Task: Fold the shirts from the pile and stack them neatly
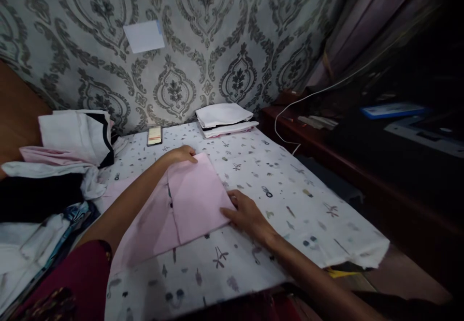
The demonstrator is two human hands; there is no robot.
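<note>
A pink cloth (201,197), partly folded over itself, lies across the patterned white cover, its left part running under my left forearm. My left hand (183,153) is closed on its far edge, thumb on top. At the right edge, my right hand (244,212) pinches the cloth between thumb and fingers. Small dark spots show along the fold line in the middle of the cloth; what they are I cannot make out.
Folded white cloths (224,115) are stacked against the wall. A phone-like thing (154,136) lies at the back left. Piled clothes (68,139) fill the left side. On the right are a dark red wooden ledge (315,149), a white cable (322,90) and a blue-edged object (393,110).
</note>
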